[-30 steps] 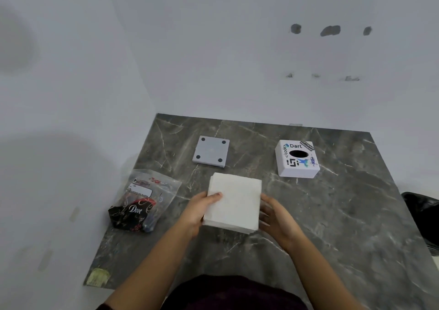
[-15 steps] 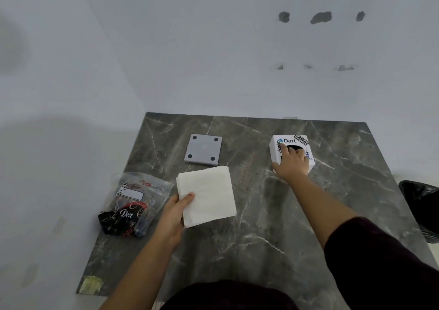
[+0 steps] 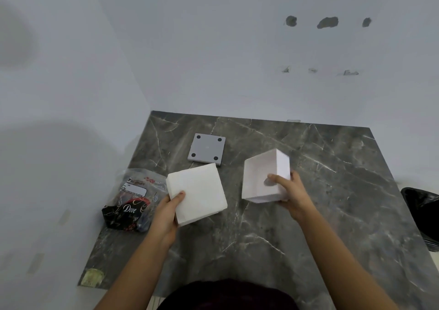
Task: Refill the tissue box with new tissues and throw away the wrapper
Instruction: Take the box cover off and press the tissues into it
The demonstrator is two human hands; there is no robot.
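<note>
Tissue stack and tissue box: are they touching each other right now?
Apart. The head view shows dark table between the tissue stack in the left hand and the tissue box in the right hand.

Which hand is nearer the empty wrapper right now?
Left. The left hand holds the tissue stack right beside the wrapper; the right hand grips the tissue box on the stack's far side.
</note>
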